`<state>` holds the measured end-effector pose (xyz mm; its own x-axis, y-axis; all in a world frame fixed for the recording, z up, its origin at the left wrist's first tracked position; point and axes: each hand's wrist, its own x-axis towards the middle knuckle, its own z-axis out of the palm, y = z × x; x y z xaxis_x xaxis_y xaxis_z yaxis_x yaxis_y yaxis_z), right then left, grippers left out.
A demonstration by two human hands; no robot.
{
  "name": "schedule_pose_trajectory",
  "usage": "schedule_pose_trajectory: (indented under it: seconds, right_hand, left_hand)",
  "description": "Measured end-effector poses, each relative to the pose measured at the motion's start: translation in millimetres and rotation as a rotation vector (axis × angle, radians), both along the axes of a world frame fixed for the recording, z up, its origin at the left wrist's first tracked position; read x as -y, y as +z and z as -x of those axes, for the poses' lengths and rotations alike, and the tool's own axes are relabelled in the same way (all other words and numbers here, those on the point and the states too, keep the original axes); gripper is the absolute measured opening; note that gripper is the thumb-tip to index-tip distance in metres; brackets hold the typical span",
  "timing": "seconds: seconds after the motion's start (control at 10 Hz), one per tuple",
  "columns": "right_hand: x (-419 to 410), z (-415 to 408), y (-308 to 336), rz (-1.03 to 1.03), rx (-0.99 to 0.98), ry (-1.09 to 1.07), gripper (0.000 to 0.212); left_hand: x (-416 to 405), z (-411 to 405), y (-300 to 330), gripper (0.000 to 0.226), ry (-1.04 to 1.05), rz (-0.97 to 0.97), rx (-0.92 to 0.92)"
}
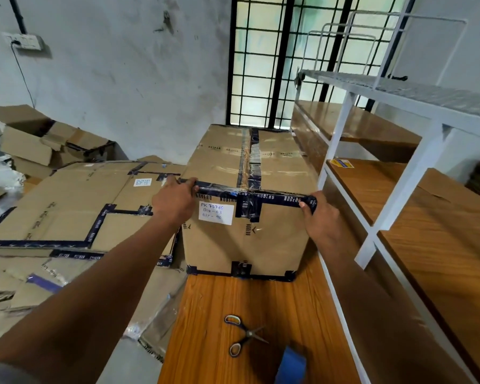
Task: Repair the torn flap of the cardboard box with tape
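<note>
A large brown cardboard box (227, 245) stands on a wooden table (205, 314), its flaps closed and a white handwritten label on its near face. A strip of dark blue printed tape (266, 194) runs along the box's top front edge. My left hand (175, 200) presses the strip's left end at the box's left corner. My right hand (320, 214) pinches the strip's right end at the right corner. More dark tape runs down the middle seam of the box top.
Scissors (244, 335) lie open on the table near me, with a blue tape roll (291, 365) at the bottom edge. Flattened and piled cardboard boxes (67, 206) fill the left. A white metal rack with wooden shelves (399, 189) stands close on the right.
</note>
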<state>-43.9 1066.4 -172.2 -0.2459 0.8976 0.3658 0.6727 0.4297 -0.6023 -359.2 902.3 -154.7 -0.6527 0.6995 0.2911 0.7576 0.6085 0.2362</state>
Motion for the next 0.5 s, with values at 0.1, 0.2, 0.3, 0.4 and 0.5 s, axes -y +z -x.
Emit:
schedule_pose_trajectory:
  seconds: [0.1, 0.2, 0.3, 0.4, 0.5]
  right_hand:
    - [3, -6, -1, 0.070, 0.064, -0.002, 0.043]
    - [12, -14, 3, 0.138, 0.169, -0.009, 0.064]
    - [30, -20, 14, 0.164, 0.188, 0.011, 0.072]
    - [66, -23, 20, 0.099, 0.160, 0.032, 0.071]
    - [97, -20, 36, 0.016, 0.173, 0.013, 0.072]
  left_hand:
    - [3, -6, -1, 0.049, -0.023, 0.068, -0.056]
    - [11, -9, 0, 0.060, -0.048, 0.163, -0.071]
    - [23, -13, 0, 0.070, -0.062, 0.175, -0.047]
    - [55, -31, 10, 0.077, -0.100, 0.117, -0.008]
    - [89, -45, 24, 0.082, -0.146, 0.053, -0.045]
